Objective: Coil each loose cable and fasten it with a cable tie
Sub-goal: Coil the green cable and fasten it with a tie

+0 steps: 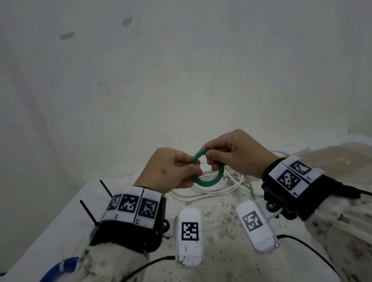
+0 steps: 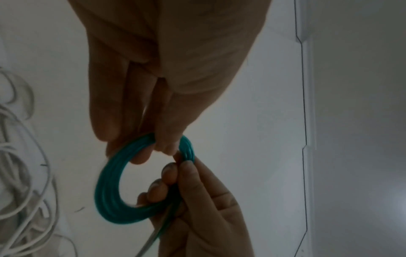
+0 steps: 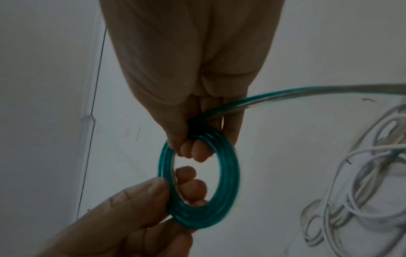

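We hold green cable coil (image 1: 205, 170) above worktop (image 1: 365, 156), over loose white cables (image 1: 212, 189). Left hand (image 1: 172, 168) grip pinches near rim; right hand (image 1: 235, 151) grip pinches opposite rim. Tail (image 3: 307, 93) trails free: we should wind last turns flat, keep pinch firm, then tie.

The head view is dim and soft, greenish — a pale glow sits on the wall (image 1: 194, 78) above the desk (image 1: 216, 214), and its edges bow at the frame's sides. Both wrist views are darker: each hand is backlit and shadowed, the green coil (image 2: 114, 191) smeared by blur.
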